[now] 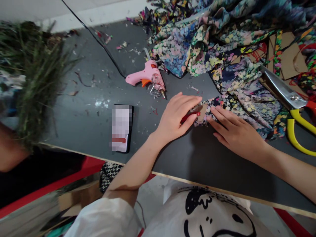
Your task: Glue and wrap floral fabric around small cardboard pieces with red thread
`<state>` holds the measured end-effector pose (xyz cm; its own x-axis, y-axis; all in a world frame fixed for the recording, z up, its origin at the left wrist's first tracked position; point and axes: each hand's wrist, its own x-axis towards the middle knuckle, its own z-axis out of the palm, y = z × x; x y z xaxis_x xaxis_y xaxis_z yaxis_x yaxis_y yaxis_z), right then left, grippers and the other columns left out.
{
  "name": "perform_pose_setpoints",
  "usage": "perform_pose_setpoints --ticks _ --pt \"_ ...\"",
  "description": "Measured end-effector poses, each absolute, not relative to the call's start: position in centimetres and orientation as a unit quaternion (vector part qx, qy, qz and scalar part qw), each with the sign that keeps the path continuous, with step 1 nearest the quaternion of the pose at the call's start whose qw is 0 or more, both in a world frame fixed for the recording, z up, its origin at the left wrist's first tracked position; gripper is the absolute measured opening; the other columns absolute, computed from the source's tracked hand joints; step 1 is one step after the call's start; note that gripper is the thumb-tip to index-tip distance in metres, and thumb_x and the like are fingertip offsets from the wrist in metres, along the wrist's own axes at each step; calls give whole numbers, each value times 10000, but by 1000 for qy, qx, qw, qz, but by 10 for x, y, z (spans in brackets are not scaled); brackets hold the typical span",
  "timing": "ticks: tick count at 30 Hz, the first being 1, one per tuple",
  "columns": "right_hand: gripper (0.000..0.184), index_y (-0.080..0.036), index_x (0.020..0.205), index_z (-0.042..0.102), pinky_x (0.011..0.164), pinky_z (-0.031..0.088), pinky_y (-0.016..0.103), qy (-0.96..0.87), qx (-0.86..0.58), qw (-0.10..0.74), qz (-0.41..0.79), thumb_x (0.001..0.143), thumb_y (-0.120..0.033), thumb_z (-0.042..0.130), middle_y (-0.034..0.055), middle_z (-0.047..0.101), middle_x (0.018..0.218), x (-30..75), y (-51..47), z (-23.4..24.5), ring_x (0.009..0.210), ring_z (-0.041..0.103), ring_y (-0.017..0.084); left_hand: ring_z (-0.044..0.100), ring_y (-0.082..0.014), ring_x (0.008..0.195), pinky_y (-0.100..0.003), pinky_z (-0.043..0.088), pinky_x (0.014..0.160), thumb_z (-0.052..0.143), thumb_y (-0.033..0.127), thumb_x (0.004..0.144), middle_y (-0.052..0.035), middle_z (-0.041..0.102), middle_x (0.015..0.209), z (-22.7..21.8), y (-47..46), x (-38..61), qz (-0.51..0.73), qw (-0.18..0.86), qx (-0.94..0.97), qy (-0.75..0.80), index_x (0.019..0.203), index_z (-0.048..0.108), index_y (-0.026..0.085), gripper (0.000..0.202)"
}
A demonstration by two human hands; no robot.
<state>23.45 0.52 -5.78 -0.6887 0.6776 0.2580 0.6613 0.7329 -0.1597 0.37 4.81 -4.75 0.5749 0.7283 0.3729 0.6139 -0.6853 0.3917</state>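
My left hand (176,115) curls around the left end of a small cardboard piece (202,113), with thumb and fingertips at it. Floral fabric (209,105) covers part of that cardboard. A bit of red (198,114) shows beside the left thumb; what it is I cannot make out. Pressed on the fabric just to the right, my right hand (233,130) has its fingers stretched out flat. From there the floral cloth continues in a gathered bunch (254,95).
Beyond my left hand lies a pink glue gun (143,74) with a black cord. A phone (122,128) rests near the table's front edge. Yellow-handled scissors (293,98) lie at right, dried grass (41,79) at left. Heaped floral cloth (197,42) lines the back. Another person's arm (11,148) shows at left.
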Motion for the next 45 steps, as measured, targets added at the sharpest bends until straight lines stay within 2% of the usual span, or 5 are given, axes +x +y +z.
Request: perform_pose_setpoints --ticks 7,25,32,36,45 --pt "422 -81 1304 513 1049 431 402 -918 -367 148 24 902 -209 506 158 486 1411 234 5 -57 1312 450 271 622 -178 827 -322 493 769 554 296 859 -60 701 926 -47 48 4 211 103 867 439 960 664 172 195" --pt "425 -94 1318 498 1046 429 407 -919 -368 139 23 909 -209 492 151 475 1422 234 4 -57 1328 432 266 641 -143 776 -300 495 750 547 227 857 -44 706 828 -43 51 0 264 142 845 442 779 632 177 125" --pt "405 -101 1299 514 1036 440 394 -919 -367 143 12 914 -225 488 143 499 1403 235 5 -57 1313 455 255 637 -129 755 -285 490 728 598 311 835 -20 709 813 -36 52 -3 234 235 900 282 711 629 214 160" --pt "415 -90 1307 508 1040 441 402 -921 -363 141 16 912 -214 485 149 489 1410 235 5 -57 1317 448 261 602 -171 834 -328 478 769 590 298 836 -57 666 893 -36 51 -1 208 162 862 432 867 629 178 130" --pt "439 -75 1322 488 1060 416 422 -920 -362 140 49 898 -187 490 176 467 1421 236 5 -57 1346 403 264 535 -282 1003 -427 436 789 585 159 763 -93 608 1096 -21 36 -7 51 48 862 502 755 592 192 35"
